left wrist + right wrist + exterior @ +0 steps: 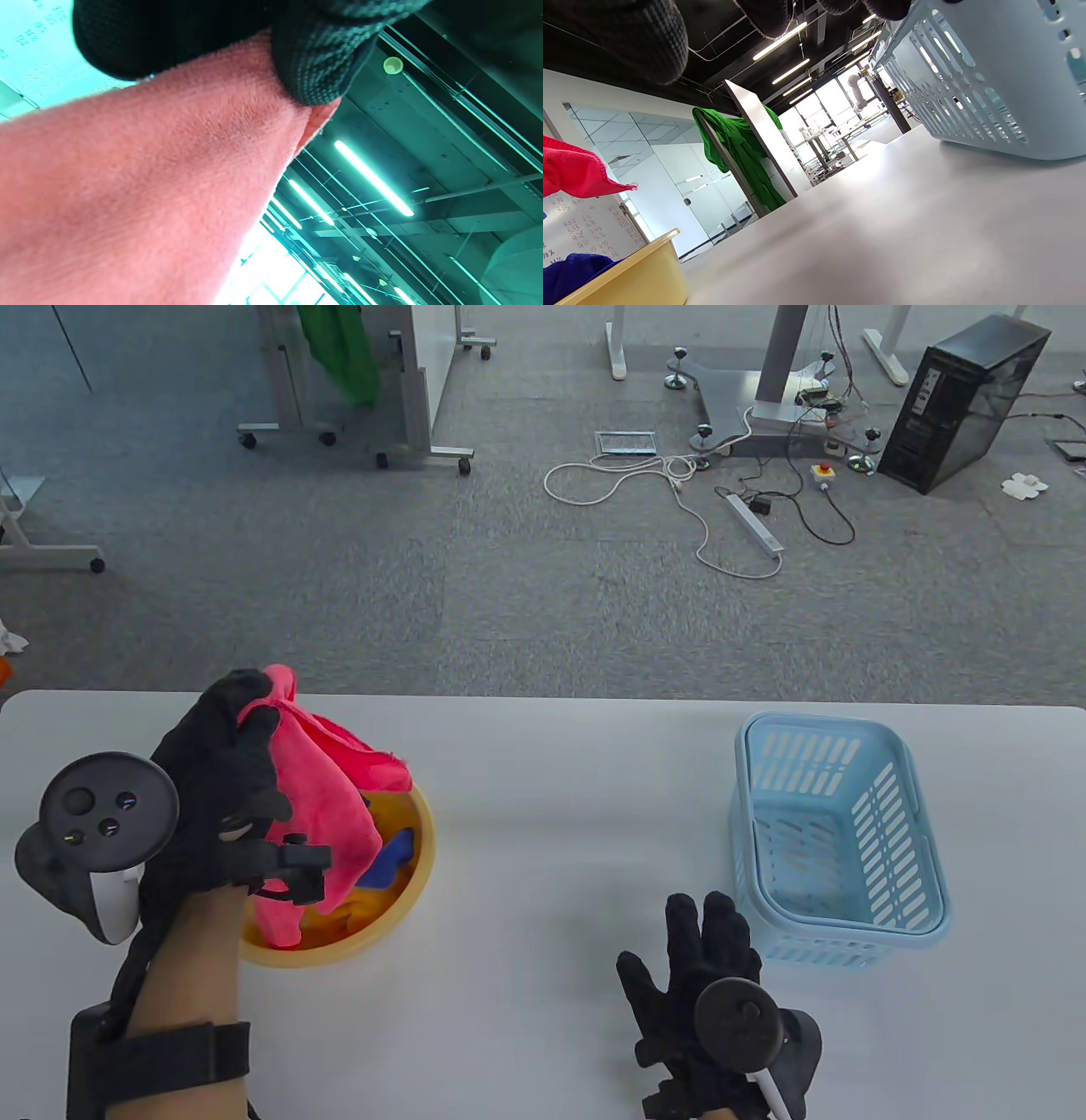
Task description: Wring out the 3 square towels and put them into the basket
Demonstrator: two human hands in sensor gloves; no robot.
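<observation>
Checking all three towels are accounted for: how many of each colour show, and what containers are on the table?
Pink towel: 1
Blue towel: 1
Orange towel: 1
Yellow basin: 1
Light blue basket: 1
Total: 5

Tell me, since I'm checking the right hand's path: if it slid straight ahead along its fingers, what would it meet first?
Probably the blue basket. The right hand lies flat on the table, fingers pointing away from the person, with the basket's near wall just beyond the fingertips. The index side may pass left of it.
</observation>
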